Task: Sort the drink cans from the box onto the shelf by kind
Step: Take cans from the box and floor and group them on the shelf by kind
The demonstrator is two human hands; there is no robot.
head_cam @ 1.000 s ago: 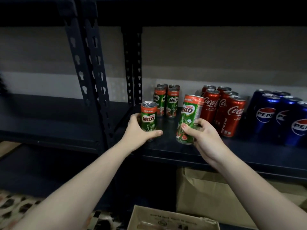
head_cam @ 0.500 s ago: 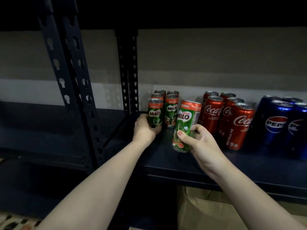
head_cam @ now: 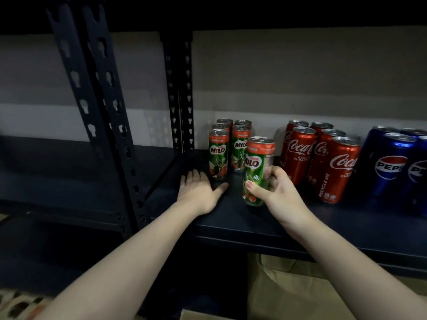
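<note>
L hand (head_cam: 199,191) let go Milo can (head_cam: 218,153) | Coke cans (head_cam: 323,158) just R

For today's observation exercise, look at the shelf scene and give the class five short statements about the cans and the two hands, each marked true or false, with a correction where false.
1. The right hand grips a Milo can. True.
2. The left hand holds a Milo can. False: it holds nothing; its fingers lie flat on the shelf beside the front left Milo can.
3. The Coca-Cola cans stand between the Milo group and the Pepsi cans. True.
4. The Pepsi cans stand at the left end of the row. False: they are at the right.
5. The held can lies on its side. False: it is nearly upright, slightly tilted.
</note>
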